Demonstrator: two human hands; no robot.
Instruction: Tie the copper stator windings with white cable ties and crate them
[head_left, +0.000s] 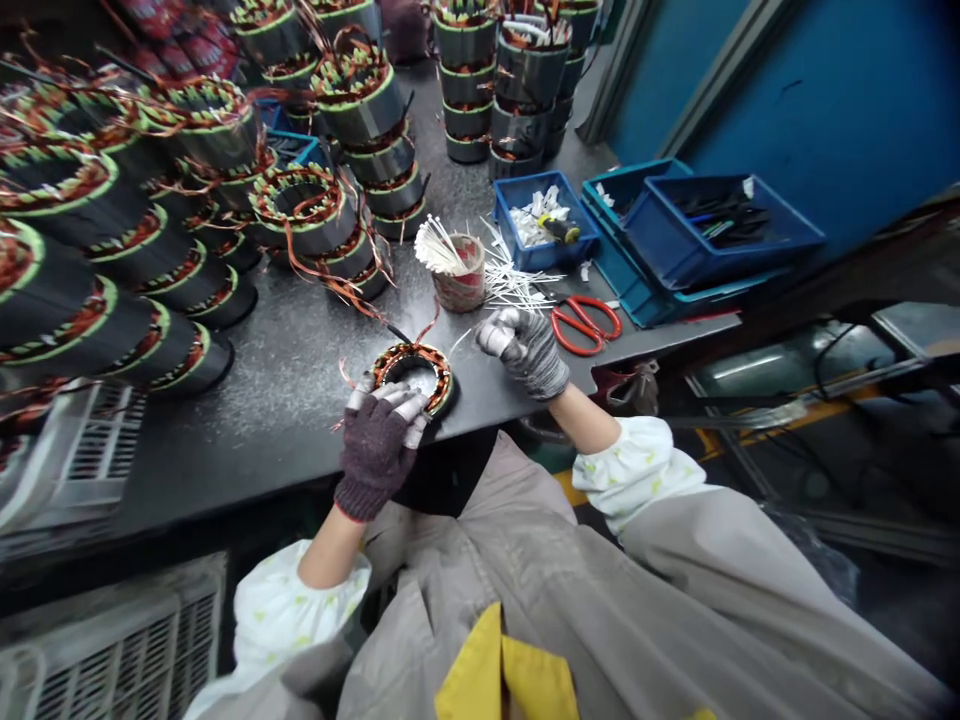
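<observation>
A motor stator [417, 371] with copper windings lies flat near the front edge of the dark workbench [285, 400]. My left hand [379, 437], in a dark knit glove with taped fingertips, rests on the stator's near rim with fingers curled over it. My right hand [525, 348], in a grey glove, is closed just right of the stator, pinching a thin white tie or wire I cannot make out clearly. Loose copper leads [352, 300] trail from the stator toward the back.
Stacks of wound stators [150, 230] fill the left and back of the bench. A cup of white cable ties [457, 268], loose ties [517, 280], red scissors [586, 322] and blue bins [705, 235] sit right. A white crate [82, 450] stands left.
</observation>
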